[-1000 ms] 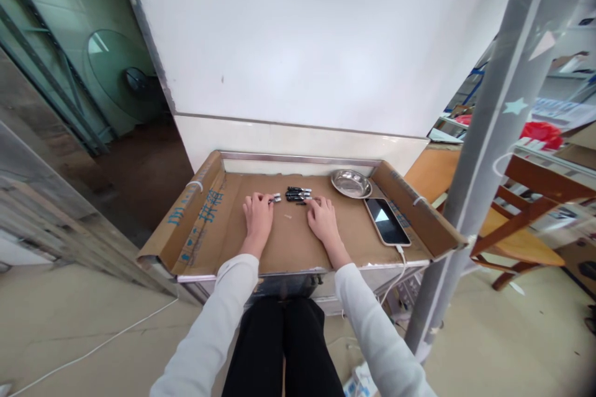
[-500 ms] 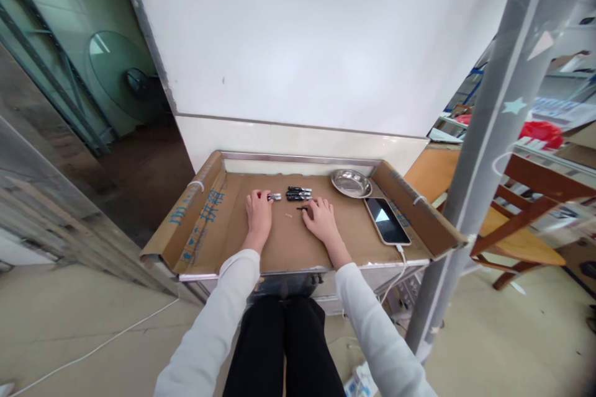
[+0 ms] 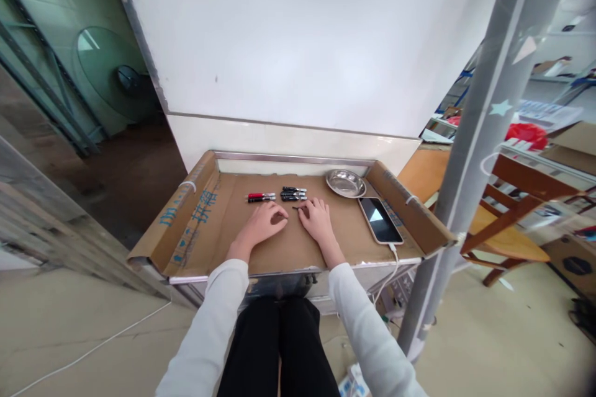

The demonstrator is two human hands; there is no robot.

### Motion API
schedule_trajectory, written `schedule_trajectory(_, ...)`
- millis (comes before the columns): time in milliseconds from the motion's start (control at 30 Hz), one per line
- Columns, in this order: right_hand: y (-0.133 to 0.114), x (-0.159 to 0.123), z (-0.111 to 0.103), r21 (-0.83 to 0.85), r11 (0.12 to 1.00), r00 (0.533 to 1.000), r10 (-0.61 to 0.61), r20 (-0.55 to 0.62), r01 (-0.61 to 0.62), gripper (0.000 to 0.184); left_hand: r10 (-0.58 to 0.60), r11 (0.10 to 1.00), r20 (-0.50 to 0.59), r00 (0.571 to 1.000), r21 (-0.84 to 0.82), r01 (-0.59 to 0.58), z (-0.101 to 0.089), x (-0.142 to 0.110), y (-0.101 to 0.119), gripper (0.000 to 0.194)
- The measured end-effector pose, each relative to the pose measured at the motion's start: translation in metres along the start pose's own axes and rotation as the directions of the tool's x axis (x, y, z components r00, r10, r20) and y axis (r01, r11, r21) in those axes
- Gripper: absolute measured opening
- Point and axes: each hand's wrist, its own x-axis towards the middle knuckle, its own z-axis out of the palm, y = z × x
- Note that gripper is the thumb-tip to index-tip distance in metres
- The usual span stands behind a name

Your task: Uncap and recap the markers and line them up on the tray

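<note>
My left hand is curled over the cardboard surface, thumb and fingertips drawn together at its right side. Whatever may be between those fingertips is too small to make out. My right hand is closed, its fingertips on a thin black piece that pokes out to the left. Just beyond my hands lies a group of short black-and-silver pen-like pieces. Left of that group, red and black pen-like pieces with silver ends lie side by side, apart from my left hand.
A round metal dish stands at the back right. Before it lies a phone with a white cable. Folded cardboard walls border the table's sides. A grey post and a wooden chair stand to the right.
My left hand has left the red and black pen-like pieces and come right and nearer, toward where a small pale piece lay. My right hand stays by the thin black piece. The view shifts slightly.
</note>
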Motion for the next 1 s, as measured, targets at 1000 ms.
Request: schedule_trajectory(1000, 0.008, 0.005, 0.003, 0.151, 0.988, 0.998, 0.048, -0.029, -0.043, 0.022, 0.015, 0.986, -0.152, 0.988, -0.16, -0.04, 0.036, 0.043, 0.0, 0.015)
